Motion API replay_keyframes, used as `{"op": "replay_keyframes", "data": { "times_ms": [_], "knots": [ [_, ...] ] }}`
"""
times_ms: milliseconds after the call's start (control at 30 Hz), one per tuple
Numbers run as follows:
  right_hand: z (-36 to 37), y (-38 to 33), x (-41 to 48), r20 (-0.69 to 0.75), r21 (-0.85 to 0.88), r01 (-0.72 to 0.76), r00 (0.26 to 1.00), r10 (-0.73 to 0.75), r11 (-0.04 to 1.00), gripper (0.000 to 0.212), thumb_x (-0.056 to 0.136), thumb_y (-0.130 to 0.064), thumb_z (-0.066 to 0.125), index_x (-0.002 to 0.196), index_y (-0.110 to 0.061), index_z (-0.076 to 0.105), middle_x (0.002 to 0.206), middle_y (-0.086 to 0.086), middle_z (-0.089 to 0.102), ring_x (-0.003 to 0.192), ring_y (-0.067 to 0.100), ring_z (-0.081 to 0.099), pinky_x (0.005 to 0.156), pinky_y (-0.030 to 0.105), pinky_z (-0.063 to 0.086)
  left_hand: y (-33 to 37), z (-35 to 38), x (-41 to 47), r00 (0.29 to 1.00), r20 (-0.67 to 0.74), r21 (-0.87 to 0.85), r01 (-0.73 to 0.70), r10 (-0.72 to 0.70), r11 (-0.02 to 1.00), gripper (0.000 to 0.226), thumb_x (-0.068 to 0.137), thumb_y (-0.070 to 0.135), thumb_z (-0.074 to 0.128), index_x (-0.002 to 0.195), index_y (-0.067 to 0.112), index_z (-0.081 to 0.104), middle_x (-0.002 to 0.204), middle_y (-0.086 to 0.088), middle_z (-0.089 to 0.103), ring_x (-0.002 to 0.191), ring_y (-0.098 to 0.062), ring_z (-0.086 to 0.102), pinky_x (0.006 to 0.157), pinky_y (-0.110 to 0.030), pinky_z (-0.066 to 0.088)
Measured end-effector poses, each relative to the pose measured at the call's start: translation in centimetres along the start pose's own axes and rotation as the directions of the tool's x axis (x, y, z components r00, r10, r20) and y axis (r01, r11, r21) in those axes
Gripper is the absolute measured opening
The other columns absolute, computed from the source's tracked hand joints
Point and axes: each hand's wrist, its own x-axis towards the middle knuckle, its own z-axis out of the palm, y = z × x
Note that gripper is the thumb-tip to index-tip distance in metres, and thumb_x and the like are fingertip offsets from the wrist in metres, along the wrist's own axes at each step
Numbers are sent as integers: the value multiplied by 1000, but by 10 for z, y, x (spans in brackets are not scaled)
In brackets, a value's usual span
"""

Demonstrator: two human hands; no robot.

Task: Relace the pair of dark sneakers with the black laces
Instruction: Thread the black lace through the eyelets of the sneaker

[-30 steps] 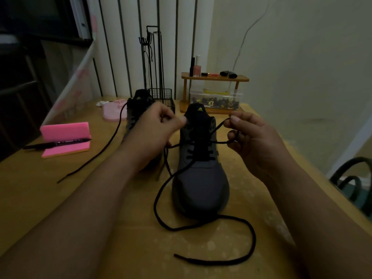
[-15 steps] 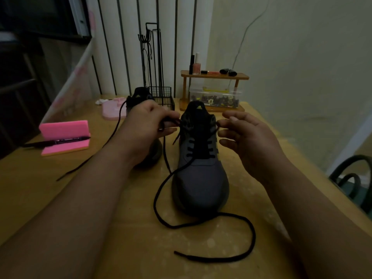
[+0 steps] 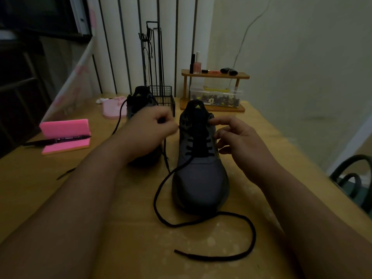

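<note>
**Working at the sneaker's top eyelets**

A clear box (image 3: 216, 95) at the back holds small dark pieces. The sneaker (image 3: 199, 178) stands mid-table (image 3: 141, 248), lengthwise, toe toward the person. The left hand (image 3: 147, 133) pinches the black lace (image 3: 201, 222) beside the collar. The right hand (image 3: 239, 141), hovering apart half a second ago, now touches the top right eyelet, fingers loosely spread.

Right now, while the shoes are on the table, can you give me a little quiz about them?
1. True or false: the left hand pinches the black lace.
2. What lies across the pink foam block? A a pen, B scissors, C a spoon.
3. Fill in: the lace's loose end lies on the table in front of the near sneaker, by its ____.

Key: 1 true; 2 A; 3 toe.
</note>
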Motion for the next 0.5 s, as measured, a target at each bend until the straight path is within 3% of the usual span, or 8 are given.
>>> {"op": "replay_keyframes", "data": {
  "times_ms": [133, 200, 300, 367, 433, 500],
  "knots": [
    [-1, 1, 0, 15, -26, -17, 1000, 17, 1000, 35, 105, -4, 47, 112, -28, 71, 84, -4, 67, 72, 9, 62, 69, 29, 50, -2, -4, 2, 961, -278, -266, -65, -12, 962, 22, 99, 13, 59, 78, 15, 53, 81, -9, 52, 74, -15, 50, 72, -35, 44],
    [0, 0, -1, 1, -33, -3, 1000, 3, 999, 30, 105, -6, 49, 110, -27, 70, 80, -10, 69, 70, 4, 62, 68, 27, 49, -3, -3, 4, 963, -270, -288, -97, 17, 953, 22, 100, 16, 61, 79, 18, 54, 83, -8, 56, 79, -16, 54, 79, -34, 48],
    [5, -5, -5, -89, -111, 102, 990, -112, 989, 20, 106, -12, 53, 110, -25, 69, 92, -10, 69, 74, -4, 63, 63, 14, 48, 3, 4, 2, 981, -184, -287, -117, 65, 951, 20, 104, 24, 60, 85, 17, 59, 81, -3, 61, 79, -13, 60, 77, -23, 54],
    [9, -10, -9, -106, -105, 164, 979, -175, 981, 20, 106, -13, 53, 113, -24, 68, 99, -11, 69, 81, -7, 64, 63, 10, 48, 5, 7, 2, 985, -152, -278, -125, 85, 952, 22, 105, 28, 59, 86, 17, 62, 82, 0, 64, 80, -12, 62, 81, -28, 55],
    [12, -12, -11, -78, -112, 195, 976, -204, 974, 24, 106, -11, 52, 114, -27, 68, 103, -9, 69, 84, 1, 65, 60, 16, 49, 4, 7, 0, 982, -165, -278, -133, 89, 951, 27, 106, 31, 58, 84, 17, 64, 83, 2, 67, 83, -10, 66, 88, -34, 56],
    [14, -12, -12, -21, -179, 203, 978, -210, 963, 30, 105, -9, 49, 110, -30, 70, 103, -7, 69, 85, 11, 64, 65, 32, 53, 4, 3, 0, 978, -203, -341, -105, 36, 934, 32, 106, 35, 56, 80, 17, 65, 79, 2, 69, 83, -12, 69, 89, -39, 57]
  ]
}}
